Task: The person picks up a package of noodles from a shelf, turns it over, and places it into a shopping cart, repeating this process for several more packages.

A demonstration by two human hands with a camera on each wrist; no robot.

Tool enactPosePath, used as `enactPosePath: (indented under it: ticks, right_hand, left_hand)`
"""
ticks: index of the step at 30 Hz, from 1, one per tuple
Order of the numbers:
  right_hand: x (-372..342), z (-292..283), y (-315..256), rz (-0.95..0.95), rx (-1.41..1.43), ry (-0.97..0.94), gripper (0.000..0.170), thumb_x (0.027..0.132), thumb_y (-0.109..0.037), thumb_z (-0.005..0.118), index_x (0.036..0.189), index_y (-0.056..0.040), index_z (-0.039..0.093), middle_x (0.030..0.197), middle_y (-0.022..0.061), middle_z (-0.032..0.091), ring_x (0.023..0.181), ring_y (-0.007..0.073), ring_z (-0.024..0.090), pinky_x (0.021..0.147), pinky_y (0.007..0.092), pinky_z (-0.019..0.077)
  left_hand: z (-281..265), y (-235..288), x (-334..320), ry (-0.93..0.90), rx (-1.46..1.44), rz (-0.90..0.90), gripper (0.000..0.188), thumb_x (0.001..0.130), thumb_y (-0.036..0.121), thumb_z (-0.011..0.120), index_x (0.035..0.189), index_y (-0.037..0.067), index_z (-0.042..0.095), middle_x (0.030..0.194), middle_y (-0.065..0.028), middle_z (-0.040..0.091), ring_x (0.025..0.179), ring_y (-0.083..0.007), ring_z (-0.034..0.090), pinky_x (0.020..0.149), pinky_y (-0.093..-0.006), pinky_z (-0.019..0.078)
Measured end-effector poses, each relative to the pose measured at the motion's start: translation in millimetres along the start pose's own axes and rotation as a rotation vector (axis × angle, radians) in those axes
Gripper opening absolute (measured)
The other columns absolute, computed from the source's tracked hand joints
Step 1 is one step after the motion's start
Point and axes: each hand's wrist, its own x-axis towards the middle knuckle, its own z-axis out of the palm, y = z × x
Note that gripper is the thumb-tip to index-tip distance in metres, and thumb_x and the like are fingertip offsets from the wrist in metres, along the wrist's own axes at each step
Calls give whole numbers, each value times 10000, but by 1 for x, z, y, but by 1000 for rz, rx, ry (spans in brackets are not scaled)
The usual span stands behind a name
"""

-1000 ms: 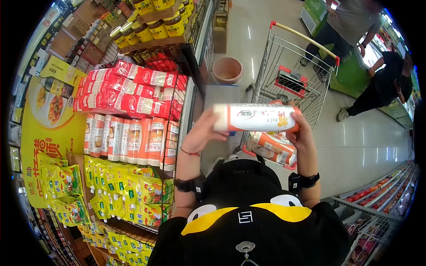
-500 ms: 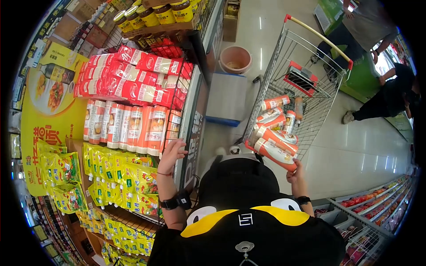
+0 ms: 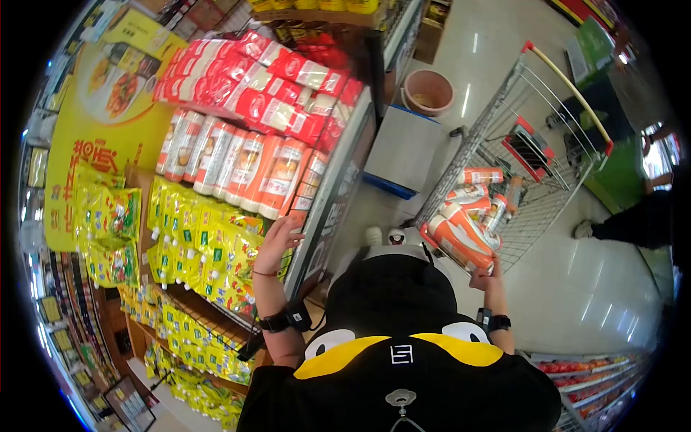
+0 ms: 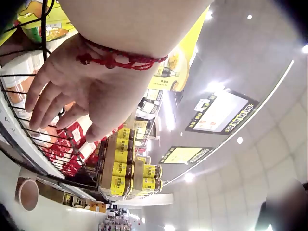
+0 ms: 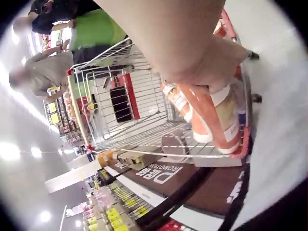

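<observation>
My left hand (image 3: 277, 248) is raised beside the wire rack, fingers spread loosely and holding nothing. In the left wrist view the same hand (image 4: 79, 89) is in front of the wire edge, palm partly visible. Orange-and-white cylindrical packs (image 3: 248, 165) stand in a row on the shelf just above it. At the cart's near end, my right hand (image 3: 487, 276) grips the end of an orange-and-white pack (image 3: 461, 236) lying on several similar ones. The right wrist view shows that hand (image 5: 211, 62) over the pack (image 5: 216, 120); its fingertips are mostly hidden.
The metal cart (image 3: 533, 209) stands to the right. A pink bucket (image 3: 428, 92) and a grey platform (image 3: 403, 147) lie between rack and cart. Red-and-white bags (image 3: 270, 93) are above the packs, yellow pouches (image 3: 216, 248) below. A person stands beyond the cart.
The pack held between both hands has gone down into the cart with my right hand. My left hand has let go and moved left to the rack. The head view has turned.
</observation>
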Motion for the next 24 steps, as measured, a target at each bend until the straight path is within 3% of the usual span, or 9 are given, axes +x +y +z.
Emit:
enactPosePath:
  ticks: [2, 5, 6, 9, 11, 13, 16, 19, 24]
  right_hand:
    - [-25, 32, 6, 61, 154, 134, 368, 642, -281, 792, 951, -135, 656, 870, 27, 638, 497, 89, 470, 382, 146, 382]
    - [-3, 33, -8, -46, 131, 334, 423, 686, -318, 749, 1017, -84, 627, 917, 99, 611, 715, 168, 602, 506, 197, 524]
    - [1, 27, -5, -54, 95, 283, 430, 705, -332, 731, 1032, -76, 619, 922, 104, 610, 741, 179, 608, 518, 204, 533]
    - [7, 21, 11, -108, -131, 157, 446, 797, -404, 611, 1061, -44, 601, 960, 106, 621, 774, 196, 624, 564, 215, 554]
    - [84, -47, -65, -121, -344, -1, 601, 699, -419, 714, 1064, 9, 503, 935, 137, 548, 785, 231, 575, 588, 307, 558]
    - [83, -65, -63, -522, -908, -156, 476, 760, -319, 668, 1056, 15, 504, 911, 114, 569, 848, 235, 584, 636, 332, 528]
    - [61, -32, -23, -620, -1010, 101, 497, 754, -307, 687, 1076, 24, 505, 908, 136, 584, 854, 244, 596, 675, 336, 520]
    - [45, -10, 6, -728, -1222, 196, 518, 748, -295, 706, 1095, 34, 507, 906, 159, 598, 861, 252, 608, 715, 340, 513]
    - [-30, 22, 89, -1124, -1931, 422, 555, 738, -276, 738, 1128, 49, 510, 902, 196, 622, 872, 265, 628, 780, 347, 500]
  left_hand:
    - [-9, 1, -5, 35, -1, 22, 434, 935, 327, 512, 1250, 30, 482, 1131, -103, 598, 893, -178, 627, 777, -282, 481]
    - [-18, 0, -14, 85, -23, 33, 405, 936, 310, 511, 1221, 22, 489, 1120, -115, 598, 889, -182, 630, 779, -285, 492]
    - [-21, -1, -15, 88, -43, 48, 400, 937, 307, 510, 1216, 21, 490, 1122, -118, 597, 886, -184, 630, 771, -285, 497]
    - [-19, 4, -24, 146, -144, 80, 390, 933, 294, 528, 1200, 12, 490, 1082, -118, 597, 866, -196, 636, 729, -285, 519]
    - [-26, 1, -22, 158, -221, 111, 388, 929, 287, 539, 1196, 10, 489, 1054, -113, 597, 861, -199, 638, 724, -288, 526]
    - [-38, 2, -15, 216, -223, 124, 362, 929, 276, 542, 1170, 9, 498, 1011, -99, 593, 834, -189, 633, 739, -290, 529]
    - [-57, 16, -3, 296, -216, 135, 327, 914, 273, 560, 1111, 14, 535, 958, -84, 598, 813, -163, 620, 731, -264, 507]
    - [-112, 12, 38, 305, -21, 198, 356, 889, 295, 570, 1090, 2, 566, 931, -94, 617, 821, -163, 618, 735, -271, 484]
    - [-183, 64, 105, 604, 606, 178, 526, 809, 364, 616, 1147, -34, 547, 1026, -197, 622, 987, -310, 595, 873, -366, 452]
